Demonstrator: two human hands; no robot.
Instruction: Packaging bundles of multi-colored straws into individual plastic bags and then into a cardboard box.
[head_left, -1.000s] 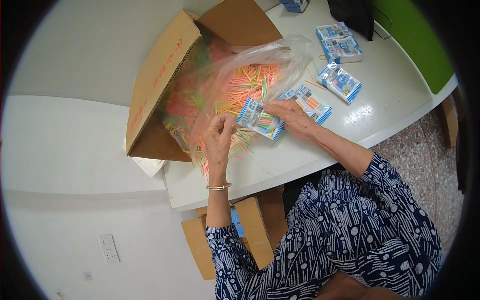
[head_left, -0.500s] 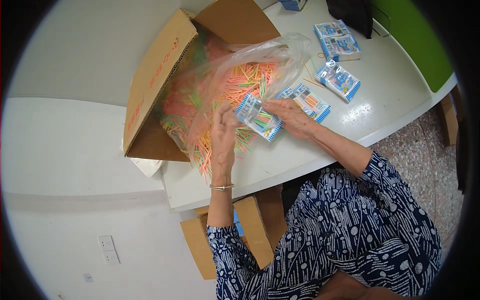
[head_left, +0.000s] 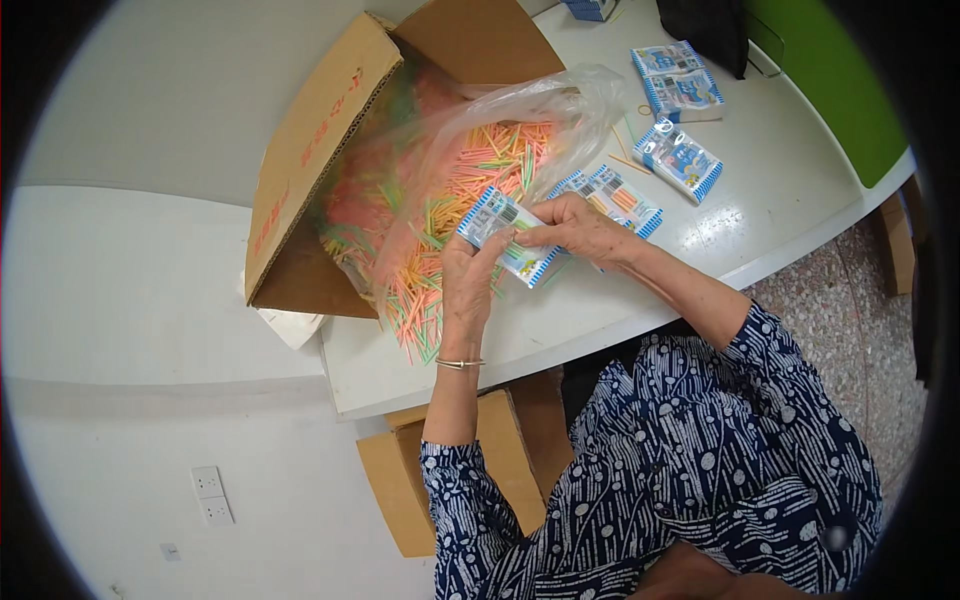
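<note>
A small clear packet (head_left: 487,212) with blue-striped ends is held above the near side of the table, with a few thin pale-green sticks showing inside. My left hand (head_left: 466,285) grips its left side, thumb on the front. From the right, my right hand (head_left: 583,232) pinches it, the thumb pressed on its face. Just beyond my right hand lie filled packets (head_left: 622,200) of the same kind. Left of and behind my hands, many thin pink, yellow, orange and green sticks (head_left: 490,165) spill from a clear plastic bag (head_left: 585,95).
The bag lies in an open cardboard box (head_left: 325,150) tipped on its side. Stacked packets (head_left: 678,80) and another bundle (head_left: 677,160) sit to the right on the white table (head_left: 790,200), near a rubber band and loose sticks. Below the table edge stands another open carton (head_left: 395,495).
My left hand has moved right and closed on the packet's left side. My right thumb has shifted onto the packet's front, and the packet is now between both hands.
</note>
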